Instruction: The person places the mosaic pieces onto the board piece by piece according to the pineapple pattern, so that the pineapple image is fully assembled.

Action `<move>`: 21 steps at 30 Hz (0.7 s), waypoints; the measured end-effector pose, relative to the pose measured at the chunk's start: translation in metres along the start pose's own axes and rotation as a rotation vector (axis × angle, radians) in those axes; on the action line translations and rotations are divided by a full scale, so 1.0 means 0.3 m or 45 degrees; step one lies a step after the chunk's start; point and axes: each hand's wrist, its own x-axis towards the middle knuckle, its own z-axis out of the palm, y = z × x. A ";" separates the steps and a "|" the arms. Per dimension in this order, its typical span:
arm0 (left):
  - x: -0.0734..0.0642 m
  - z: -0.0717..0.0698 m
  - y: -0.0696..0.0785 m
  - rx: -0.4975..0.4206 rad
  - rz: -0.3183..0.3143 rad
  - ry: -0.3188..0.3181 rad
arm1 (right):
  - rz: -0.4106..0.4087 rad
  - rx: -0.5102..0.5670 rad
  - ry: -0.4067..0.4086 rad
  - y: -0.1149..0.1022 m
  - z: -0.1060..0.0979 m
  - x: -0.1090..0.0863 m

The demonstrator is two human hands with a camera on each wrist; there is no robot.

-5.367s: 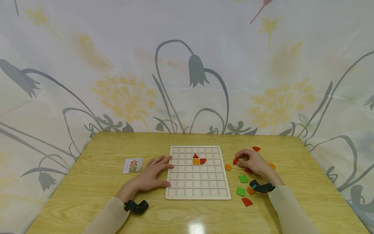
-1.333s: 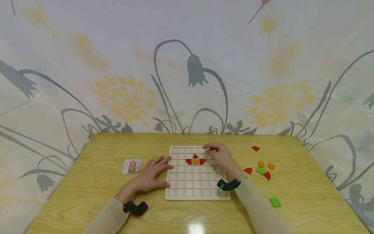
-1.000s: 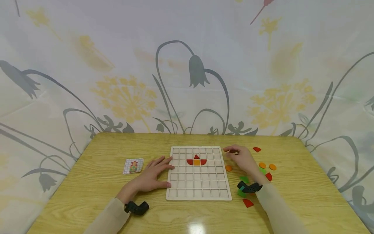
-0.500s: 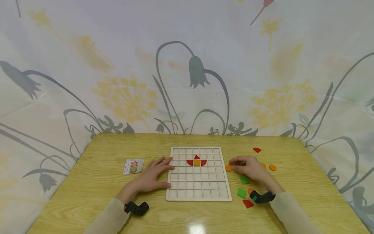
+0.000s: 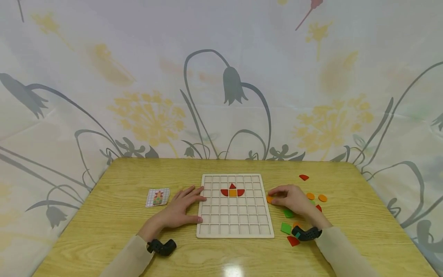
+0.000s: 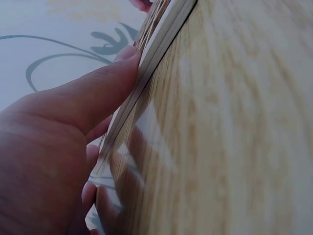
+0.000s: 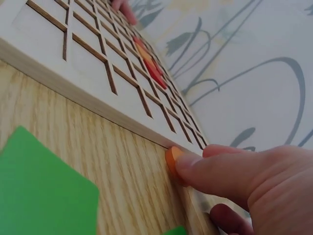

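The grid board [image 5: 233,220] lies mid-worktop [image 5: 187,169], a backdrop [image 5: 211,127] behind. On it, a square [image 5: 232,192] sits between two quarter circles [image 5: 224,192], a triangle [image 5: 232,186] behind the square. Left of the board lies a card [image 5: 157,197]; the left hand [image 5: 176,209] is at the board's left edge. Just beside its right edge, a disc [image 5: 269,199] is between the right hand's [image 5: 293,200] thumb and finger. Right of that hand lie more discs [image 5: 322,198]; behind, a third quarter circle [image 5: 303,177]; before it, loose squares [image 5: 285,228].

Disc [image 7: 171,159] I pinch is orange. Gridded board [image 5: 235,236] cream; inset triangle [image 5: 232,186] and quarter-circles [image 5: 240,192] red, square [image 5: 233,192] amber. Loose squares [image 5: 285,228] green. My sleeves [image 5: 342,250] beige. Backdrop [image 5: 138,69] pale, grey bellflowers [image 5: 232,82], yellow umbels [image 5: 152,119].
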 end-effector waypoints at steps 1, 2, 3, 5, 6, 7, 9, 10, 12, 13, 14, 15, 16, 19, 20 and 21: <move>0.000 0.001 -0.001 0.000 0.004 0.002 | 0.009 -0.005 0.008 -0.004 0.002 0.000; 0.001 0.002 -0.001 0.001 0.008 0.006 | 0.010 -0.005 0.012 -0.008 0.004 0.000; 0.001 0.003 -0.002 0.003 0.012 0.009 | 0.005 -0.010 0.018 -0.012 0.005 0.000; 0.001 0.004 -0.002 0.005 0.015 0.011 | -0.008 -0.014 0.026 -0.019 0.008 -0.001; 0.000 0.004 -0.002 0.004 0.014 0.010 | -0.010 -0.010 0.033 -0.021 0.010 -0.001; 0.000 0.003 -0.002 0.005 0.015 0.009 | -0.020 -0.008 0.040 -0.024 0.011 -0.002; 0.000 0.001 -0.002 0.004 0.007 0.003 | -0.026 -0.001 0.054 -0.026 0.012 -0.005; -0.001 0.001 -0.002 0.003 0.003 -0.001 | -0.026 0.002 0.064 -0.025 0.013 -0.006; -0.002 0.001 -0.001 -0.002 -0.004 -0.004 | -0.006 0.014 0.090 -0.024 0.015 -0.008; -0.002 0.000 0.000 -0.003 -0.009 -0.007 | 0.002 0.016 0.104 -0.023 0.017 -0.009; -0.002 0.000 0.001 -0.008 -0.014 -0.010 | 0.013 0.021 0.115 -0.021 0.018 -0.010; -0.002 0.000 0.002 -0.009 -0.014 -0.009 | 0.022 0.027 0.128 -0.020 0.020 -0.011; -0.002 0.000 0.003 -0.012 -0.015 -0.008 | 0.025 0.024 0.146 -0.017 0.021 -0.011; -0.002 -0.001 0.004 -0.012 -0.010 -0.004 | 0.052 0.033 0.211 -0.014 0.021 -0.013; -0.001 -0.001 0.003 -0.010 -0.011 -0.004 | 0.056 0.029 0.232 -0.012 0.020 -0.013; -0.001 0.000 0.002 -0.008 -0.010 -0.004 | 0.056 0.023 0.258 -0.011 0.019 -0.013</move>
